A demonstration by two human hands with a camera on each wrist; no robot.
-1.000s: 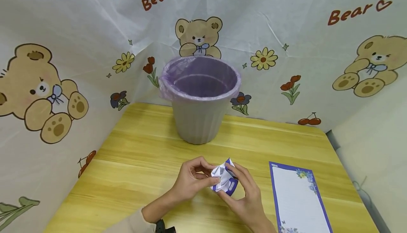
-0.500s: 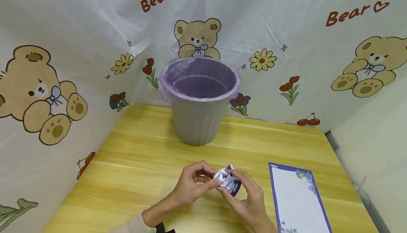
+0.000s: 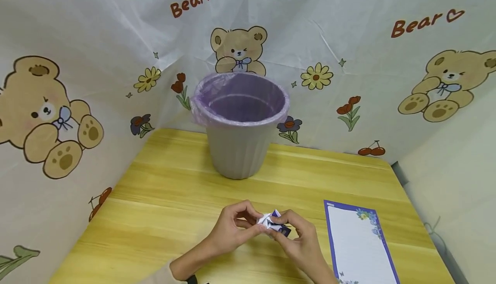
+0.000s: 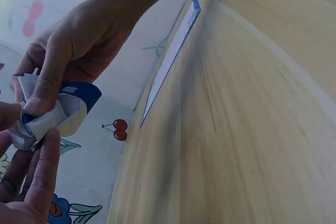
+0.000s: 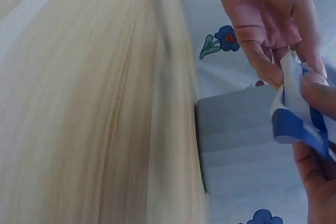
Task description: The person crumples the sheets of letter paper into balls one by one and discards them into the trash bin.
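Between my two hands is a crumpled sheet of paper point(image 3: 266, 220), white with blue-purple border parts, held above the table near its front. My left hand point(image 3: 232, 228) pinches its left side with thumb and fingers. From the other side my right hand point(image 3: 300, 236) grips it, thumb below and fingers over the top. In the left wrist view the crumpled paper point(image 4: 68, 108) shows folds and a blue corner sticking out. The right wrist view shows a blue edge of the paper point(image 5: 291, 124) bent outward beside the fingers.
A grey bin point(image 3: 238, 150) with a purple liner stands at the back of the wooden table point(image 3: 155, 215). To the right lies a flat sheet of paper point(image 3: 360, 241) with a purple border and flowers. A bear-print cloth point(image 3: 290, 8) hangs behind.
The paper has been squeezed into a smaller, tighter bundle between both hands. The hands have sunk slightly in view and drawn closer together. The head view has shifted a little.
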